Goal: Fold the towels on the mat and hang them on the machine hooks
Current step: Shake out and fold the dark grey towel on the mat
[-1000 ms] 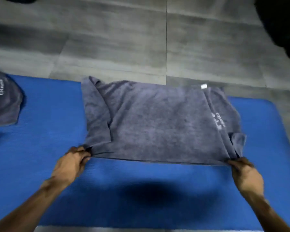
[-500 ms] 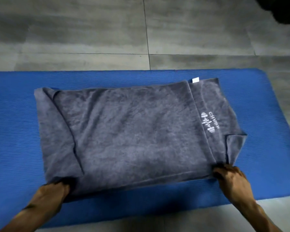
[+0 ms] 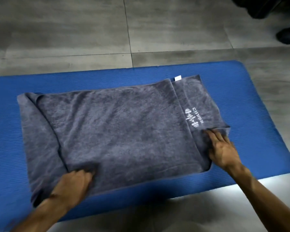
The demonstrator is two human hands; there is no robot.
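Note:
A grey towel (image 3: 117, 128) lies folded flat on the blue mat (image 3: 258, 114), with a white logo and a small white tag near its right end. My left hand (image 3: 72, 186) rests on the towel's near left part, fingers bent against the cloth where it puckers. My right hand (image 3: 223, 148) lies flat on the near right corner, fingers stretched toward the logo, pressing a small turned-over flap. The left end of the towel shows a diagonal fold.
Grey tiled floor (image 3: 74, 30) surrounds the mat. A dark object (image 3: 288, 36) sits at the top right corner, on the floor beyond the mat. No machine hooks are in view.
The towel has been laid down on the mat. Both hands left the near corners and moved onto the cloth, the right one sliding up toward the logo, the left one inward.

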